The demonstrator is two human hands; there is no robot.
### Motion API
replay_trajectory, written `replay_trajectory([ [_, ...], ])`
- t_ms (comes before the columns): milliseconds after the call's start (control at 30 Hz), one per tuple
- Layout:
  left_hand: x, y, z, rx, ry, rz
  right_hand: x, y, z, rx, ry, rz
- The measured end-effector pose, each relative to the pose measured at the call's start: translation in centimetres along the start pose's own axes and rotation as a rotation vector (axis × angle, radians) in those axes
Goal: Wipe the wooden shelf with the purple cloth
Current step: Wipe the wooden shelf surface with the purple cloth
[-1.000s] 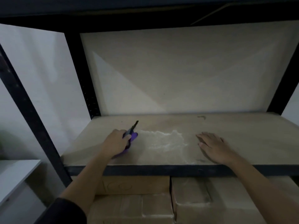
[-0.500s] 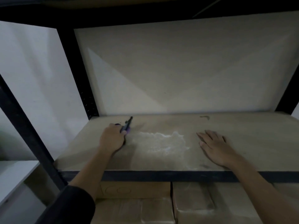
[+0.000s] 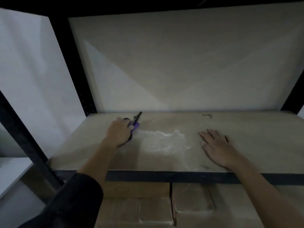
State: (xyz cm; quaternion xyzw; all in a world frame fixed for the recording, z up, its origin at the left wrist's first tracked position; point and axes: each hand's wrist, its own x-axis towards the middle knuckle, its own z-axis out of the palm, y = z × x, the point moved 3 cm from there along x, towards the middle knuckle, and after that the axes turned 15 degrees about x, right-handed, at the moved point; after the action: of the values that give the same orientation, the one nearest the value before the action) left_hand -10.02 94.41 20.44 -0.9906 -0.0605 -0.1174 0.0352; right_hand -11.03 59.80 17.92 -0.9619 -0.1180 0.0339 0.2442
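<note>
My left hand (image 3: pixel 119 131), fisted on the cloth (image 3: pixel 135 125), has pushed it to the shelf's (image 3: pixel 246 129) back-left; the white patch (image 3: pixel 164 140) remains unwiped. Right hand (image 3: pixel 217 148) stays spread flat.

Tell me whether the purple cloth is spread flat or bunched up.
Bunched up. Only a small purple wad shows beyond the closed left hand, on the wooden shelf.

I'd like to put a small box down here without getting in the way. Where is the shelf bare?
The pale wooden shelf is bare right of the flat right hand, and along the back wall. The middle is taken: a whitish wet patch lies between that hand and the left hand, closed on the purple cloth.
</note>
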Motion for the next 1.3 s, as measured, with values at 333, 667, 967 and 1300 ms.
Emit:
replay_trajectory([
  [333,1.8,-2.0,-0.3,-0.175,0.139,-0.298,-0.4,-0.4,-0.2,-0.014,0.002,-0.005],
  [667,-1.9,3.0,-2.1,-0.421,0.025,0.248,-0.6,-0.4,-0.4,-0.004,0.0,0.007],
  [967,-3.2,-2.7,0.0,0.047,0.085,-0.178,-0.2,-0.1,-0.2,0.001,-0.005,0.012],
  [1300,-5.6,-6.1,-3.1,-0.125,0.175,-0.107,-0.4,-0.4,-0.4,-0.003,-0.006,0.019],
])
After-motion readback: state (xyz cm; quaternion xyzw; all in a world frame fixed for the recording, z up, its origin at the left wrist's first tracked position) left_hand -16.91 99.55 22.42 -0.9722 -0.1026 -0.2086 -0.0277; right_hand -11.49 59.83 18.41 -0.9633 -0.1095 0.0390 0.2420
